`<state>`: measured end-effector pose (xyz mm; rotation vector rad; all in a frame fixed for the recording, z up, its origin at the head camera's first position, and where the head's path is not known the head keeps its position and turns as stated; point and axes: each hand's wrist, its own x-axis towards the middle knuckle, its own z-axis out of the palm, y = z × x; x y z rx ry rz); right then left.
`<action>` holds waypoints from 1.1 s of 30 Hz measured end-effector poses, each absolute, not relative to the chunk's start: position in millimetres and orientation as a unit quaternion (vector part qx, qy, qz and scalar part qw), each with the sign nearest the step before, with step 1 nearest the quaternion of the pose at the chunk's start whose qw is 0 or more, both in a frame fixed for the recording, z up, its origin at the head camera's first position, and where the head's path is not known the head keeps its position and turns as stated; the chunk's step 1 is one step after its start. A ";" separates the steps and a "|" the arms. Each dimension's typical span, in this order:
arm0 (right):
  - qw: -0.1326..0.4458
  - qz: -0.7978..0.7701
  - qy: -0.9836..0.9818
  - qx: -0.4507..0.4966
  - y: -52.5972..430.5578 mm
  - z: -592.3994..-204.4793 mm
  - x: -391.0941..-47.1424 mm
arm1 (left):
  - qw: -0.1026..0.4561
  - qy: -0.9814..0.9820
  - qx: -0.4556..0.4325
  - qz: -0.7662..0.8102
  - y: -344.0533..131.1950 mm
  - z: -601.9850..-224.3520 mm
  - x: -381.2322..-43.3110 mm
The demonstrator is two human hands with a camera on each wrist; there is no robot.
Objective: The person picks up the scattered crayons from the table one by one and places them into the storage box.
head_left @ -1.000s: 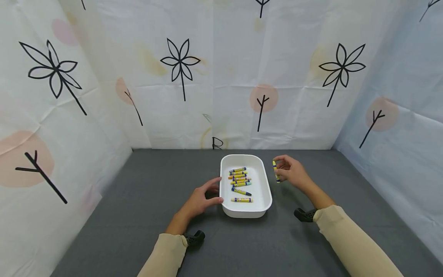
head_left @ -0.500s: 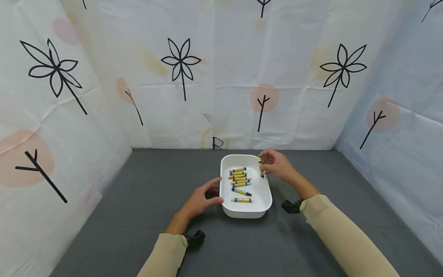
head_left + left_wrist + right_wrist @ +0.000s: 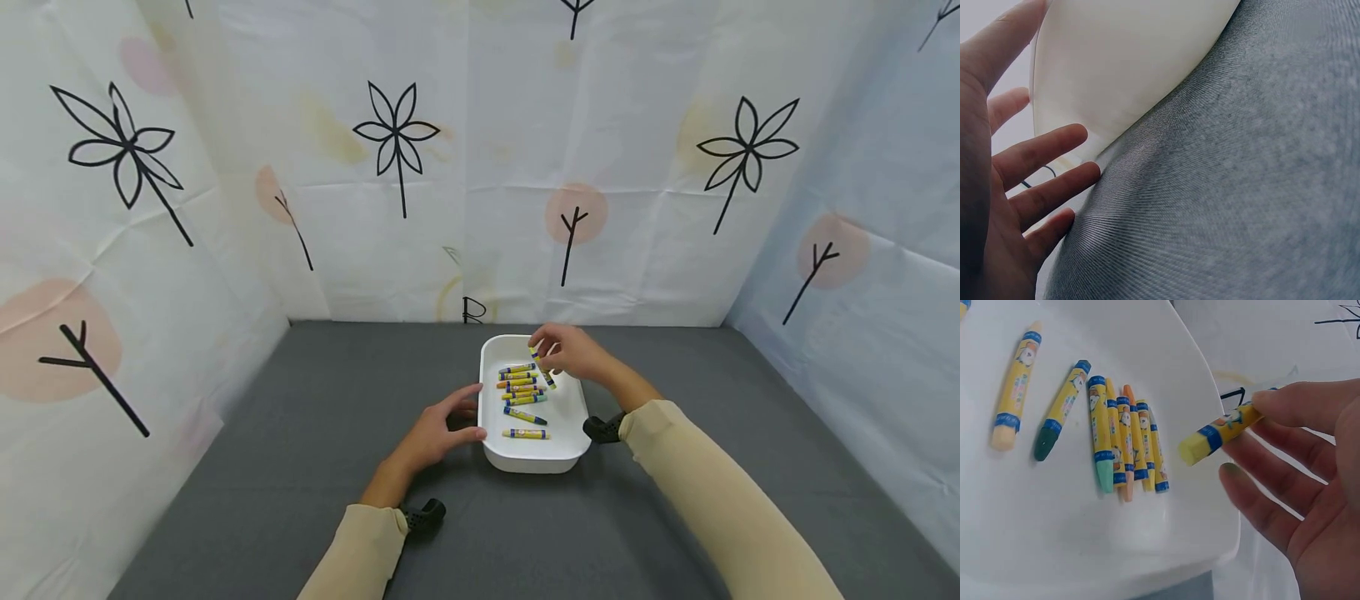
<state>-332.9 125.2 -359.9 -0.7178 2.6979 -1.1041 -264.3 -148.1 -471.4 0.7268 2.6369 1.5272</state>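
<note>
A white rectangular tray [image 3: 534, 457] stands on the table with several yellow-wrapped crayons inside. Most lie side by side in a row, while a dark green crayon [image 3: 1062, 411] and a pale crayon [image 3: 1017, 387] lie apart from it. Pinched between thumb and fingers of my right hand [image 3: 573, 352] is a yellow crayon [image 3: 1230, 428], tilted above the far right part of the tray. My left hand [image 3: 433, 429] rests at the tray's left side, thumb and fingertips at the rim. In the left wrist view its fingers [image 3: 1054, 147] are spread and fairly straight beside the white wall.
The dark grey tabletop [image 3: 322, 433] extends around the tray on all sides. A printed white cloth [image 3: 495, 167] rises behind the table and along both sides. Each wrist wears a black camera mount [image 3: 423, 517].
My right hand has moved left, from outside the tray to over it, carrying the yellow crayon, which now leans more. The left hand stays at the tray's side.
</note>
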 end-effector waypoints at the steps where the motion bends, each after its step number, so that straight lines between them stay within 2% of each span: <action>1: 0.076 -0.354 0.900 -0.242 122.8 -359.8 -334.2 | 0.006 0.841 0.231 0.488 -148.0 -471.2 -264.4; 9: 0.135 -0.257 0.917 -0.274 105.4 -367.9 -344.2 | 0.010 0.843 0.224 0.489 -148.2 -470.5 -263.8; 23: 0.183 -0.241 0.914 -0.272 97.8 -376.1 -344.3 | 0.009 0.836 0.234 0.496 -147.8 -471.2 -265.9; 33: 0.164 -0.281 0.902 -0.283 105.5 -375.1 -339.2 | 0.007 0.842 0.231 0.488 -148.9 -471.8 -265.6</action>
